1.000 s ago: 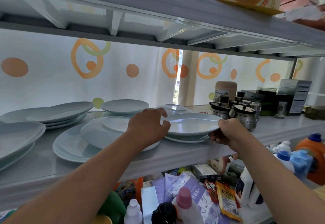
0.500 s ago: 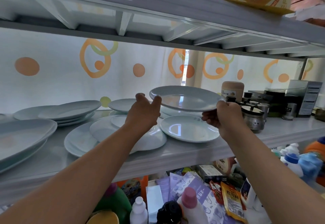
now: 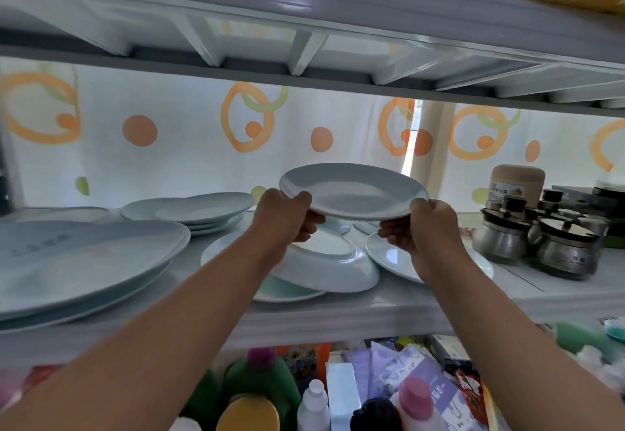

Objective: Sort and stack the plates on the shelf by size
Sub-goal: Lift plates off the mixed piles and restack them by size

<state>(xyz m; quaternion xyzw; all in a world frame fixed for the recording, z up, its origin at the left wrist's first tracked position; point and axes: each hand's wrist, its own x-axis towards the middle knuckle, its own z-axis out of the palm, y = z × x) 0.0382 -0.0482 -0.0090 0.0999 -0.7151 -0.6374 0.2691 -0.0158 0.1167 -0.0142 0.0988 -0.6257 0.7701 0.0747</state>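
I hold a pale blue-white plate level in the air above the shelf. My left hand grips its left rim and my right hand grips its right rim. Below it lies an upside-down plate leaning on a flat plate. Another flat plate lies under my right hand. A stack of large plates fills the left of the shelf. A further stack stands at the back.
Lidded metal pots and a brown-lidded jar crowd the shelf's right end. The upper shelf hangs low overhead. Bottles and packets fill the level below. A patterned curtain closes the back.
Both hands lifted the plate off the one beneath it and raised it above the shelf. It has since shifted slightly left while the camera moved closer.
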